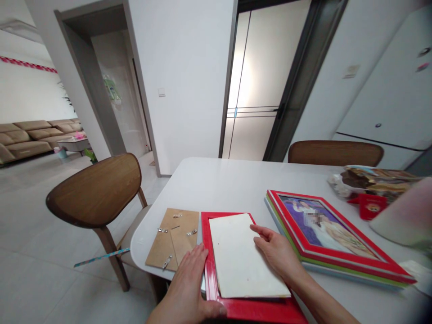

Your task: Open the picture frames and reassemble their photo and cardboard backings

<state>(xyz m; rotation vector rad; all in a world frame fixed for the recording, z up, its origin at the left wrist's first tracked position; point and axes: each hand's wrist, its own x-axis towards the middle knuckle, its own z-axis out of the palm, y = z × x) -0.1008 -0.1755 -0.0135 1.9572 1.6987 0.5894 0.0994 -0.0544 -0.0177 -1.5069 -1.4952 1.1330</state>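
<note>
A red picture frame (210, 274) lies on the white table near its front edge. On top of it rests a white sheet or card (248, 258), slightly askew, covering most of the frame's opening. My left hand (191, 288) lies on the frame's left side and lower left corner, fingers apart. My right hand (275, 252) touches the right edge of the white sheet, its fingers stretched out and a little apart. Left of the frame is a brown backing board (175, 238) with several metal clips, partly hidden by my left hand.
Stacked frames, a red one (337, 229) with a picture on top, lie at the right. Behind them are a plastic bag (357, 180), a red packet (372, 206) and a pale rounded object (405, 216). Wooden chairs (97, 191) stand left and beyond the table.
</note>
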